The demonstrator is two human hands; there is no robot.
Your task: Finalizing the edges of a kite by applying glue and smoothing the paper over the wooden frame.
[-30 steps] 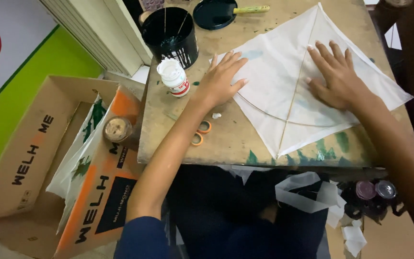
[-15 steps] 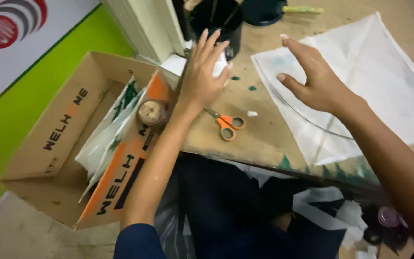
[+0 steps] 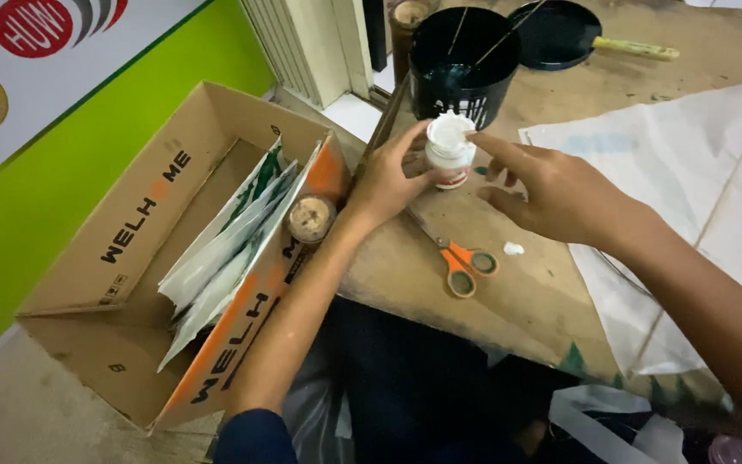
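Note:
My left hand (image 3: 388, 179) grips a small white glue bottle (image 3: 449, 153) standing on the wooden board (image 3: 551, 292). My right hand (image 3: 551, 191) reaches to the bottle's top, its index fingertip touching the white cap. A white paper kite (image 3: 697, 198) with thin sticks lies spread on the board to the right, under my right forearm. Orange-handled scissors (image 3: 461, 266) lie on the board just below my hands, with a small white scrap (image 3: 513, 249) beside them.
A black bucket (image 3: 464, 64) with sticks and a dark lid with a yellow handle (image 3: 577, 34) stand at the board's far side. On the floor at left an open cardboard box (image 3: 130, 258) holds folded kites; a thread spool (image 3: 310, 218) sits at its edge.
Both hands left the kite and moved left to the glue bottle. The left hand took hold of it, and the right fingertip came onto its cap. The view swung left.

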